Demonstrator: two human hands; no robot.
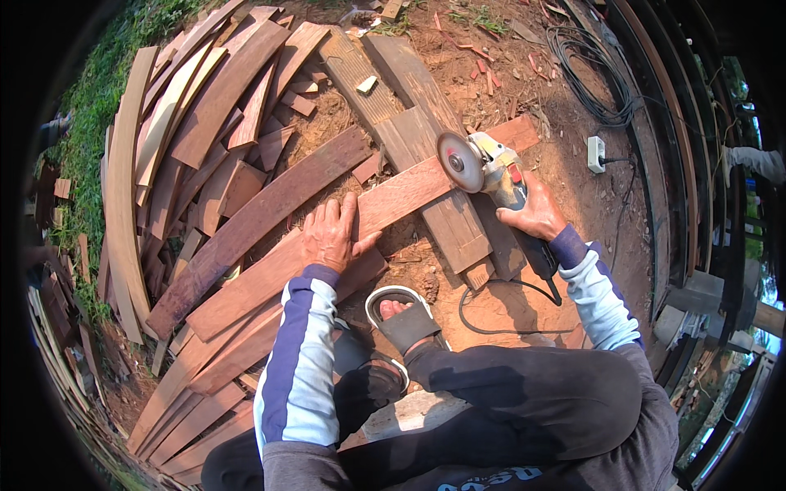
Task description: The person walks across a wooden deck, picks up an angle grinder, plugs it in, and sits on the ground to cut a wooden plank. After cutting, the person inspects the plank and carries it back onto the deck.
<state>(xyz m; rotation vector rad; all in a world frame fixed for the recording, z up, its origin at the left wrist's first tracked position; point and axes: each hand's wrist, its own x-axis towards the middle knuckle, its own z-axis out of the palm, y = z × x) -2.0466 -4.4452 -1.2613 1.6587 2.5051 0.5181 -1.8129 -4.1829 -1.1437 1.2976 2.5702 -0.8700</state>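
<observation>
My right hand (537, 209) is wrapped round the body of an angle grinder (496, 166). The grinder's round cutting disc (461, 163) stands on edge over a reddish-brown plank (399, 195), at or very near its surface; I cannot tell whether it touches. My left hand (329, 234) lies flat on the same plank, fingers stretched out and thumb apart. Under the plank's far part, crosswise, run thick wooden boards (460, 231) lying on the ground. The plank's near end rests over other planks at the left. A black cord (471, 315) trails from the grinder's rear.
A large pile of loose planks (214, 123) fills the left side. My sandalled foot (401, 321) is close to the plank. At the right are a white socket box (597, 154), a coiled black cable (583, 78) and long dark beams (655, 98). Wood scraps (485, 72) litter the soil.
</observation>
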